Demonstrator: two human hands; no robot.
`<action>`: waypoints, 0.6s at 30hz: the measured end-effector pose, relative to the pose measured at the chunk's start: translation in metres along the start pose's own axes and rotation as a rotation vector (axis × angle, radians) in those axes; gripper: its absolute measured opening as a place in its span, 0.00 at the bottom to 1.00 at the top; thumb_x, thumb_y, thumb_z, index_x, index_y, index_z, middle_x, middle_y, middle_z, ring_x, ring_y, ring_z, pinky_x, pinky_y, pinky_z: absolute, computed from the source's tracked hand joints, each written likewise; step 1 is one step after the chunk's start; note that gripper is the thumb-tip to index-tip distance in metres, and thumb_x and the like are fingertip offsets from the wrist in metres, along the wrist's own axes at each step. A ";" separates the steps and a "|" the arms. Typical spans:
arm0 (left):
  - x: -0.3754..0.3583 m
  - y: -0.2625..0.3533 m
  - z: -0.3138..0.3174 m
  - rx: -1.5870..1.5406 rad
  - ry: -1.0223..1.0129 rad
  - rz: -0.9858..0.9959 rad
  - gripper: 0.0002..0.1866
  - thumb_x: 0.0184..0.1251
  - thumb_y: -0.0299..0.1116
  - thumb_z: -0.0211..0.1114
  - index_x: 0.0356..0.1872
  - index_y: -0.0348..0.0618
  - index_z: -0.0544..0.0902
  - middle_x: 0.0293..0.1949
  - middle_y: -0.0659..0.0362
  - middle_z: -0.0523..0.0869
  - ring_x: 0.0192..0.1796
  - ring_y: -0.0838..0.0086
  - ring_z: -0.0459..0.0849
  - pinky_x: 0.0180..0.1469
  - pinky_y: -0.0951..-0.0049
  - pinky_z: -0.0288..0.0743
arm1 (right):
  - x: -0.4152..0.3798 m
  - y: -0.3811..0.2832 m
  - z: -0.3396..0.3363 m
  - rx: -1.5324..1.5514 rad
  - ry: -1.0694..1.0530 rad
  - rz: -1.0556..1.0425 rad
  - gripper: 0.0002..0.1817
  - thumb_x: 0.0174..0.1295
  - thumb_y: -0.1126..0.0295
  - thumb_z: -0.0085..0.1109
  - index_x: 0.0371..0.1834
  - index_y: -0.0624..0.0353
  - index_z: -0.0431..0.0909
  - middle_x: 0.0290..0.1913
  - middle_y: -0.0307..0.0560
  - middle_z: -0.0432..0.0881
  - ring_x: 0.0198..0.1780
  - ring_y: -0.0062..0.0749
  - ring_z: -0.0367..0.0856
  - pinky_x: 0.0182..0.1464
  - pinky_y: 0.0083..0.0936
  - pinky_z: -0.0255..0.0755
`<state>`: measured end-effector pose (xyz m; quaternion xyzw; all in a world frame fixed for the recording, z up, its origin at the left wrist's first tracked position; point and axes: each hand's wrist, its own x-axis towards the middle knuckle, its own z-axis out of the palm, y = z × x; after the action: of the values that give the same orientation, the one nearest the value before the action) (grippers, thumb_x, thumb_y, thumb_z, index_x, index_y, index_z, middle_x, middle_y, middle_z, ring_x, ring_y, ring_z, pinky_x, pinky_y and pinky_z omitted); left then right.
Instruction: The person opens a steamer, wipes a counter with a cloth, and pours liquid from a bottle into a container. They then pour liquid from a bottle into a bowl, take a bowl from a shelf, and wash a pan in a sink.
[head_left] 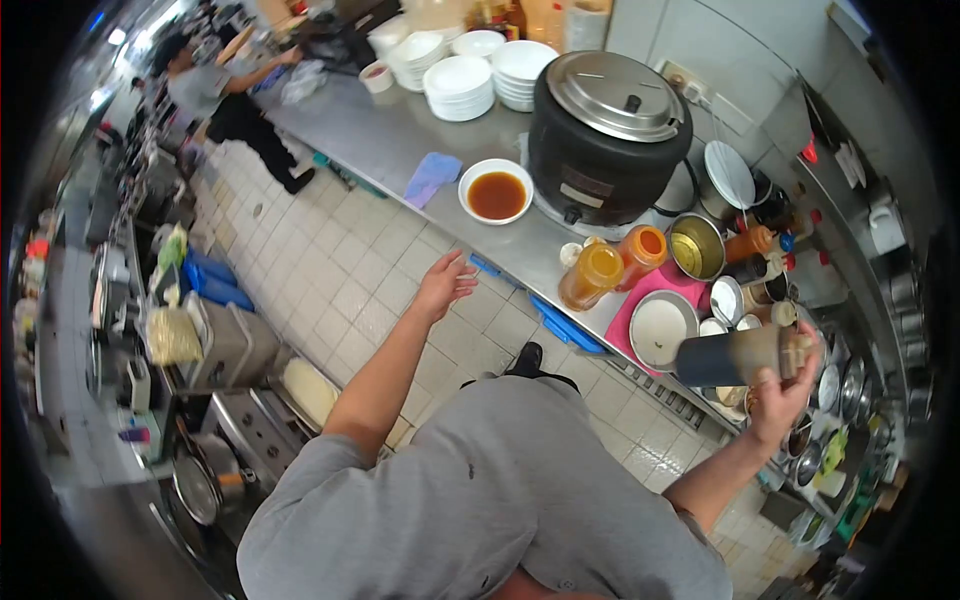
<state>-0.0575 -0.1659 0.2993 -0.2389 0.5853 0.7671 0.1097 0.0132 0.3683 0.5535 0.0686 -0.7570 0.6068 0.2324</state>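
Note:
My right hand (782, 400) grips a bottle of dark liquid (712, 358), tilted onto its side in front of the counter's seasoning containers. Near it a bowl of whitish content (662, 332) rests on a pink cloth (622, 322). My left hand (445, 287) is held over the floor beside the counter, its fingers apart and nothing in them. Further along the counter edge stands a white bowl of brown broth (496, 194). Two orange-yellow squeeze bottles (592, 277) stand between that bowl and the pink cloth.
A black soup warmer (600, 150) with a steel lid stands behind the broth bowl. Stacked white bowls (460, 88) and a bluish cloth (433, 178) lie along the steel counter (350, 140). A co-worker (225, 105) stands at its far end. To the left is a stove (250, 430).

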 end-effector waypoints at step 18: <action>0.150 0.085 -0.005 0.269 -0.372 -0.056 0.28 0.78 0.25 0.55 0.77 0.47 0.66 0.40 0.54 0.85 0.31 0.70 0.91 0.31 0.72 0.89 | -0.040 -0.053 0.238 -0.098 0.293 0.144 0.57 0.47 0.60 0.86 0.77 0.63 0.57 0.63 0.63 0.79 0.63 0.44 0.81 0.67 0.39 0.76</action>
<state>-0.2239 -0.2118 0.2958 -0.0926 0.6451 0.7097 0.2676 0.0055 0.1212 0.5461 -0.0864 -0.7467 0.5877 0.2995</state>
